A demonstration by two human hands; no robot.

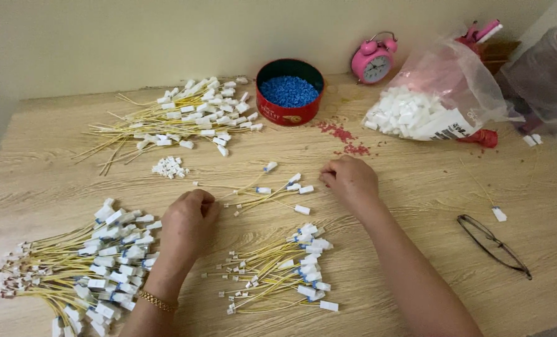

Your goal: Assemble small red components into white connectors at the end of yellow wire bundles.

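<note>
My left hand (188, 221) rests on the wooden table (416, 168) with its fingers curled, touching the thin ends of a few yellow wires with white connectors (277, 191) that lie between my two hands. On the other side of those wires my right hand (351, 180) rests with its fingers bent, close to their connector ends. Whether either hand pinches a wire is hidden by the fingers. A small pile of finished yellow wires (278, 274) lies in front of me between my forearms. A larger bundle (85, 268) lies at the near left.
Another heap of yellow wires (178, 118) sits at the far left, with tiny white parts (169, 166) beside it. A red tin of blue pellets (290, 92), a pink alarm clock (373, 60), a plastic bag of white connectors (434, 106), scattered red pellets (344, 138) and eyeglasses (494, 244) are around.
</note>
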